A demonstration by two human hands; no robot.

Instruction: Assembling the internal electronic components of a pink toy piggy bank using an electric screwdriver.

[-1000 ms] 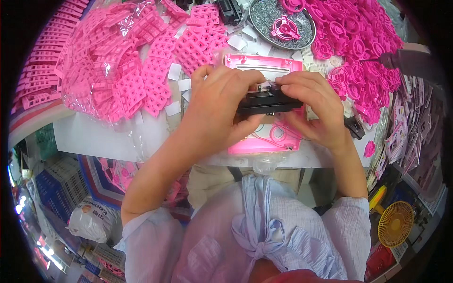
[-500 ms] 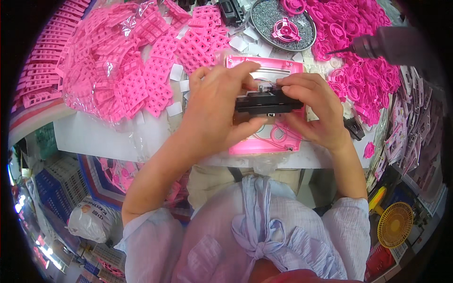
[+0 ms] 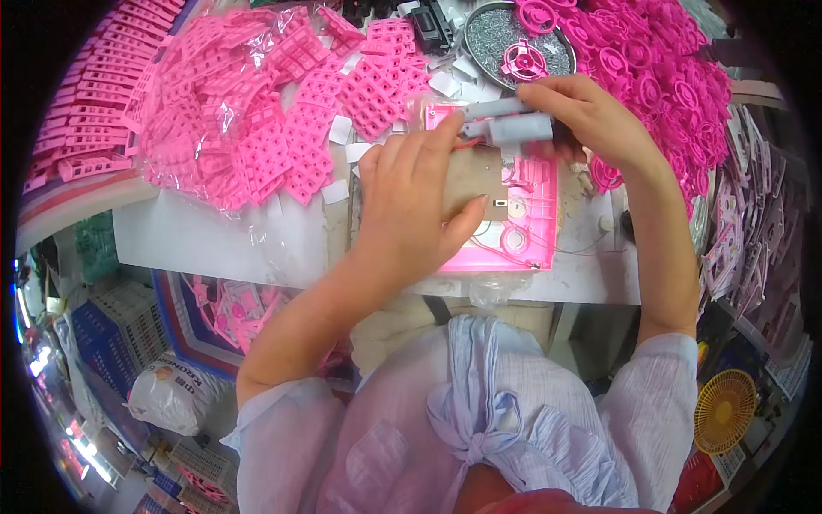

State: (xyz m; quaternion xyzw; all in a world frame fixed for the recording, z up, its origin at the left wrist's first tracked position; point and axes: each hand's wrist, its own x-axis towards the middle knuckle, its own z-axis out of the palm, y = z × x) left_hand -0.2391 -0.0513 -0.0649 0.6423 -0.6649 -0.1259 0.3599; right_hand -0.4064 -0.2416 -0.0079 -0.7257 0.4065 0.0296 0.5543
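The black block is no longer seen between both hands; a tan board (image 3: 478, 177) is now held by the left hand (image 3: 409, 193) over the pink casing (image 3: 539, 236), near the worktop's (image 3: 180, 231) front edge. Grey parts (image 3: 521, 128) are pinched by the right hand (image 3: 604, 124), so attention seems shifted there.

The head view comes from the left one of two fisheye cameras worn side by side on the head, looking steeply down over the person's blouse (image 3: 531, 377), which fills 6 o'clock, and outward across the bench (image 3: 188, 236) toward 12. It sits near its subject: the left hand (image 3: 407, 193) shows large just off centre toward 12, the right hand (image 3: 591, 120) toward 2. The lens reaches wide, taking in a white bag (image 3: 171, 398) at 8 and a yellow fan (image 3: 724, 411) at 4, with black rims at 9 and 3.
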